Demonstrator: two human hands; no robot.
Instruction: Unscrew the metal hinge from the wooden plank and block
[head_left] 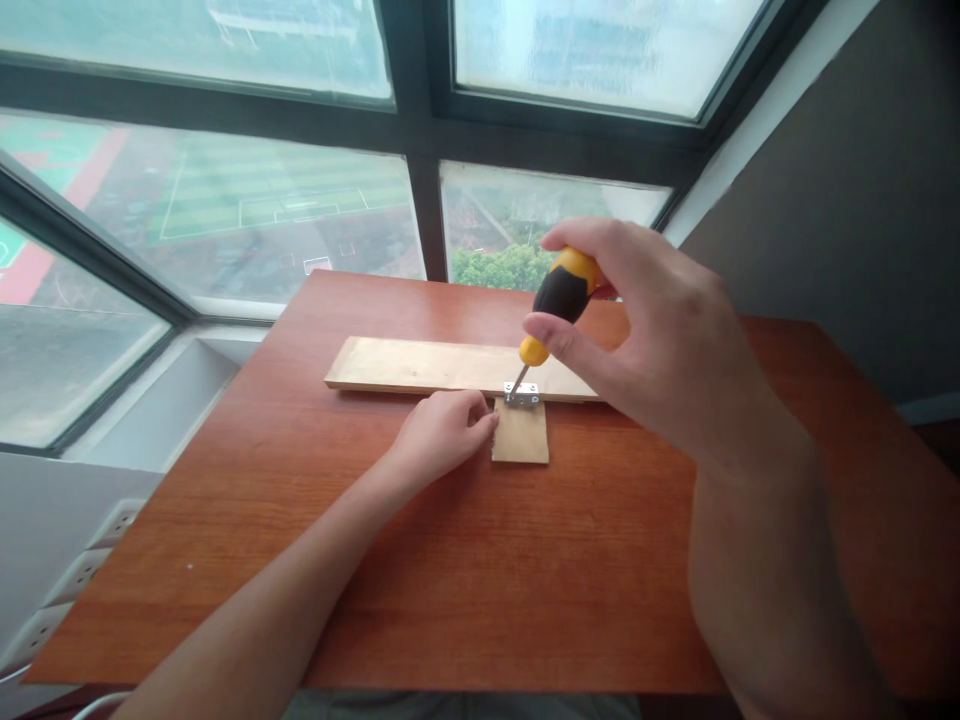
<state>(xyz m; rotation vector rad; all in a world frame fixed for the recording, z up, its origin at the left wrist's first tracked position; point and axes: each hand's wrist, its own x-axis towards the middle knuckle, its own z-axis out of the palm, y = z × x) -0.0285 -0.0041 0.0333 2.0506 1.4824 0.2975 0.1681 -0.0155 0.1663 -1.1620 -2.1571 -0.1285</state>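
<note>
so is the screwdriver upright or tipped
Tipped: the screwdriver leans, its handle up and to the right of its tip at the metal hinge.

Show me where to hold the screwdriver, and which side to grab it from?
Hold the fat black-and-yellow handle, probably from the upper right: the screwdriver leans that way, up from the metal piece. The thin shaft looks harder to hold.

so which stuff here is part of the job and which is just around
In use:
- screwdriver, in the right hand, tip at the hinge
- hinge
- long board
- short board, left hand at its edge
- table, under the boards

Just around:
- sockets, lower left
- white cable, near them
- window
</note>
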